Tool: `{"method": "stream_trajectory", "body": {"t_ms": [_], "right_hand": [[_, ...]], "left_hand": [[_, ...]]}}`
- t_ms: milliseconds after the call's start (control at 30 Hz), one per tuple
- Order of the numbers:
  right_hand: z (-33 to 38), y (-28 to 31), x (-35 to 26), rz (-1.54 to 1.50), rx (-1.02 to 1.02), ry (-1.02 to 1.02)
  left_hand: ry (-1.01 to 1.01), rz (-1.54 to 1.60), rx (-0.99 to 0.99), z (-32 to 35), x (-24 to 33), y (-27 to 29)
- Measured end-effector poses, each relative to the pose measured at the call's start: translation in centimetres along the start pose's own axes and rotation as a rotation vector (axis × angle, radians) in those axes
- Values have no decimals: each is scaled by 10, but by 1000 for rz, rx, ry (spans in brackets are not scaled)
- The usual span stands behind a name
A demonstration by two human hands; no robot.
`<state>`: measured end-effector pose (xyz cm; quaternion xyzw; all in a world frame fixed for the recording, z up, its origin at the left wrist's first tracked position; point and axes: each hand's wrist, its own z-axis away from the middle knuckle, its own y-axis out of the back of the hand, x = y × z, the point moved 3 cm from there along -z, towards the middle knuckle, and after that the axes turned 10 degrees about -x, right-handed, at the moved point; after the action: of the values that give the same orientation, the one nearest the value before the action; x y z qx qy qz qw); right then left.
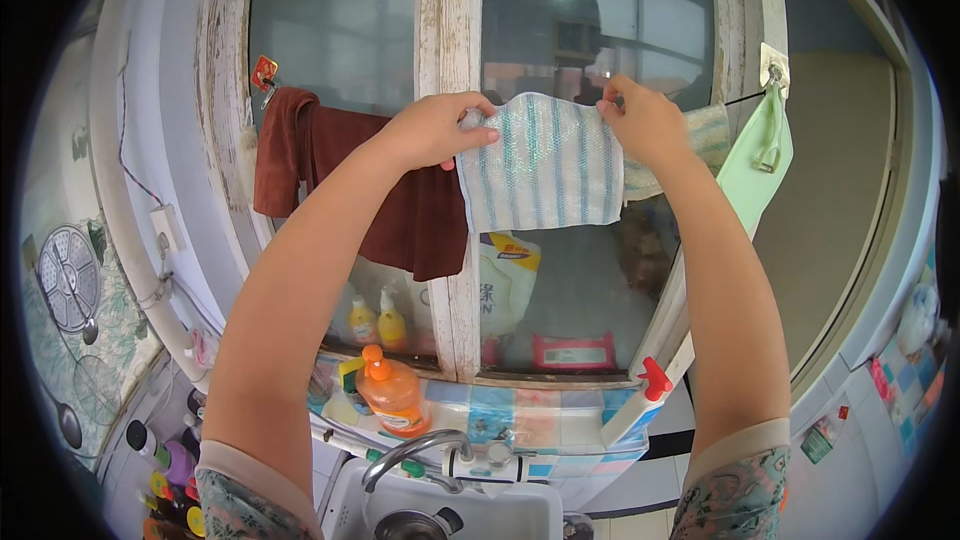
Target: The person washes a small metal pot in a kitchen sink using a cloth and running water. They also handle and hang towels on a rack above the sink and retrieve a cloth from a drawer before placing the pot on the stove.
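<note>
A white dishcloth (545, 165) with blue-green stripes hangs in front of the window, spread between my two hands. At its upper left corner my left hand (440, 130) pinches the edge between thumb and fingers. My right hand (645, 120) grips the upper right corner the same way. Just left of the dishcloth, a brown towel (380, 190) drapes over a line, partly behind my left forearm. A pale cloth (708, 140) hangs on the right, partly hidden by my right hand and the dishcloth.
Below is a white sink (540, 515) with a curved metal faucet (410, 448) and a pot (412, 525). An orange pump bottle (392, 395) and a red-topped spray bottle (640, 402) stand on the tiled ledge. A light green cutting board (765, 155) hangs from a hook at right.
</note>
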<state>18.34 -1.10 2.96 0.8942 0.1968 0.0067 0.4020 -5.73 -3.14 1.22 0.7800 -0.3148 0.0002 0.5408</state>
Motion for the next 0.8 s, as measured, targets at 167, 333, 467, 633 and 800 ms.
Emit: {"method": "stream_trajectory", "body": {"t_ms": [167, 333, 467, 633, 800], "right_hand": [[7, -7, 12, -26, -99, 212], [16, -5, 14, -46, -129, 218], [17, 2, 9, -28, -104, 185], [18, -4, 7, -42, 14, 155], [20, -8, 10, 110, -2, 292]], "left_hand": [[-8, -190, 249, -19, -21, 0], [-117, -294, 661, -19, 8, 6], [-261, -653, 718, -23, 5, 0], [-371, -472, 472, -16, 17, -10], [-420, -428, 207, -10, 18, -44]]}}
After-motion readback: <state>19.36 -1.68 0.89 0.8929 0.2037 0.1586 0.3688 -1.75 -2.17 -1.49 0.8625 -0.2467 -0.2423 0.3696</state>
